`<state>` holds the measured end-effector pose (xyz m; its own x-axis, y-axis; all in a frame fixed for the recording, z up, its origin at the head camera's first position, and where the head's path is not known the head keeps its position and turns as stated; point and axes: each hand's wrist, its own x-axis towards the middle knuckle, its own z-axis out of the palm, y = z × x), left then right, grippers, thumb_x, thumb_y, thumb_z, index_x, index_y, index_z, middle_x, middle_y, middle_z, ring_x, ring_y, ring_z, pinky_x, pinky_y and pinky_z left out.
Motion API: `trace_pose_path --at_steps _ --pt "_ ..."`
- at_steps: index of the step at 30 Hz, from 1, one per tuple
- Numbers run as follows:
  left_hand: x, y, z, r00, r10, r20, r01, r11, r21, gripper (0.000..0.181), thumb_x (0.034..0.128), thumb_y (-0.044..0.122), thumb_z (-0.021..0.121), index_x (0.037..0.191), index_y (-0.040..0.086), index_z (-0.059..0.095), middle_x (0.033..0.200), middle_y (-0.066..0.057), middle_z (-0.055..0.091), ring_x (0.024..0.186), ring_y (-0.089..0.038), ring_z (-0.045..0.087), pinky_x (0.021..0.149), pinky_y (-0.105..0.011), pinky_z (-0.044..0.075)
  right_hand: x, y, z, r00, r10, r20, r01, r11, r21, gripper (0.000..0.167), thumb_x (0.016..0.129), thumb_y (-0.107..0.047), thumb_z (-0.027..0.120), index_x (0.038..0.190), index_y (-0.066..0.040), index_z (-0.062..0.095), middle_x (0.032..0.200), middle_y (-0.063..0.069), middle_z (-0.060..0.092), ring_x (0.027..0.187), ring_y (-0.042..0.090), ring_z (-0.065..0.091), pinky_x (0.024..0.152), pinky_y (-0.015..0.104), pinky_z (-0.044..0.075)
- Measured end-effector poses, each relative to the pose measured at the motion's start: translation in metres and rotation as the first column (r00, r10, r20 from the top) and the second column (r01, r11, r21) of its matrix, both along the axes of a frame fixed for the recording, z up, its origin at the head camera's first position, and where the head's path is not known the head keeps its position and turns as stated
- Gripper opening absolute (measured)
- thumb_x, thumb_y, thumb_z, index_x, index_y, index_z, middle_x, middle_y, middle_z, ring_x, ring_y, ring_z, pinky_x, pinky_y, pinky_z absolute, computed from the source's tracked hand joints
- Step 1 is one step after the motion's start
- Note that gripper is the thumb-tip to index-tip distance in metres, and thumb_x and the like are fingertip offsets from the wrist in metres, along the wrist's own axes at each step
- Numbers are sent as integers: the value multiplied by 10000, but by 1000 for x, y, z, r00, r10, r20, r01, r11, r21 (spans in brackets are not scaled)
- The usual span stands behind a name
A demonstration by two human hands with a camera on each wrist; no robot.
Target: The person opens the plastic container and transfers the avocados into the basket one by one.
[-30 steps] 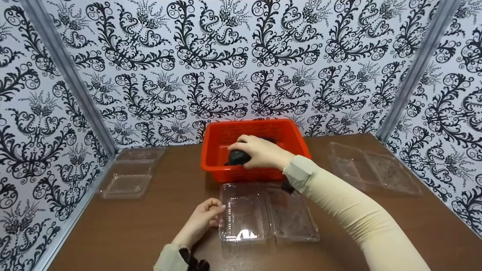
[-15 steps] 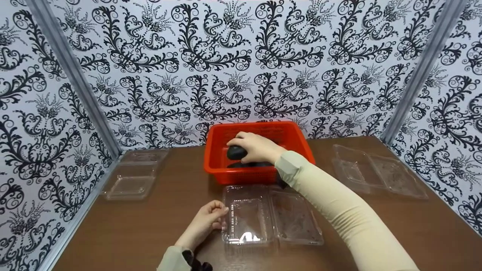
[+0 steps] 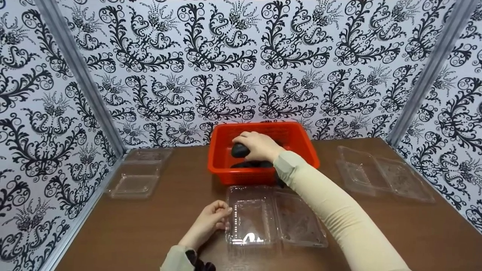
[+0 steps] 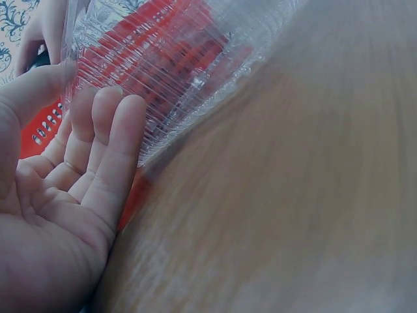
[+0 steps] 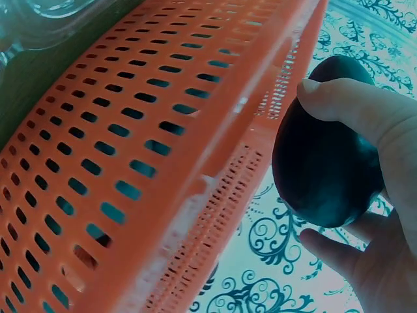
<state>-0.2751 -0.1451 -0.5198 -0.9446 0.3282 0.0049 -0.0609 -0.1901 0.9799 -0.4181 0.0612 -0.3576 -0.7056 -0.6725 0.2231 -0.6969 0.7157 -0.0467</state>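
Note:
My right hand [image 3: 258, 146] grips a dark, smooth, egg-shaped avocado [image 3: 240, 150] over the orange basket [image 3: 244, 171]. In the right wrist view, thumb and fingers wrap around the avocado [image 5: 326, 150] close to the perforated basket wall [image 5: 117, 130]. More dark avocados [image 3: 252, 164] lie in the basket, partly hidden by the hand. My left hand [image 3: 211, 219] pinches the left edge of an open clear plastic clamshell container [image 3: 250, 220] in front of the basket. The left wrist view has the thumb and fingers at the ribbed container wall [image 4: 150, 85].
Another open clear clamshell [image 3: 137, 177] lies at the left of the brown table [image 3: 143, 226]. A further one [image 3: 384, 175] sits at the right. Patterned wall panels [image 3: 241, 67] stand behind and at both sides.
My right hand has lifted the avocado slightly within the basket, uncovering more dark avocados below it. The left hand stays at the container edge. The head view has shifted slightly.

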Motion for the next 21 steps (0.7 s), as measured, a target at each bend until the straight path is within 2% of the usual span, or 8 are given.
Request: trace_pose_path --at_steps 5,12,21 --pt "0 1 0 1000 -2 5 2 1000 7 145 915 85 635 965 23 514 754 -24 531 609 -134 561 595 -263 545 -6 1 -6 1000 -19 1 19 1000 -1 644 762 -198 803 1351 -185 544 1295 25 538 1125 270 524 960 425 453" --pt "0 0 0 1000 -2 -4 2 1000 7 142 918 91 631 954 26 510 749 -27 529 615 -136 558 596 -274 545 -9 0 -9 998 -60 -16 59 998 -11 626 747 -177 797 1325 -210 562 1290 25 529 1068 289 539 918 437 473" --pt "0 1 1 1000 -8 -19 8 1000 -3 137 924 88 618 939 31 494 734 -21 522 618 -131 555 590 -271 540 -13 -3 -14 998 -62 -30 63 997 47 614 766 -210 799 1333 -208 565 1306 41 535 1107 295 526 916 457 476"
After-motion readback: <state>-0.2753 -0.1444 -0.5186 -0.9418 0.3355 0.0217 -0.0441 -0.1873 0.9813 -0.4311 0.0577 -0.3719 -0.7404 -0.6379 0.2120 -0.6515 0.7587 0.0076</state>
